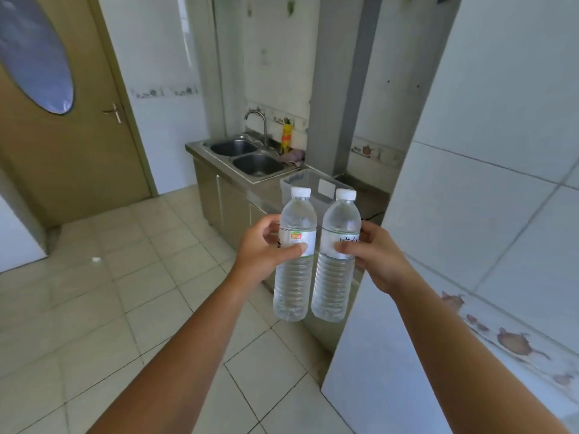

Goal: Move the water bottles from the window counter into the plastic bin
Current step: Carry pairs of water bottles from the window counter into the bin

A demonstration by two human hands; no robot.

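Observation:
I hold two clear water bottles with white caps upright in front of me, side by side. My left hand (266, 245) grips the left water bottle (294, 277) around its label. My right hand (372, 255) grips the right water bottle (333, 283) at its label too. Behind the bottle caps, a clear plastic bin (302, 180) stands on the steel counter (242, 180) to the right of the sink. The bottles hide part of the bin's front.
A double steel sink (247, 156) with a tap (258, 120), a yellow bottle (285, 137) and a cloth lie beyond the bin. A white tiled wall corner (438, 214) juts in at the right. A brown door (72, 145) stands at the left over a tiled floor.

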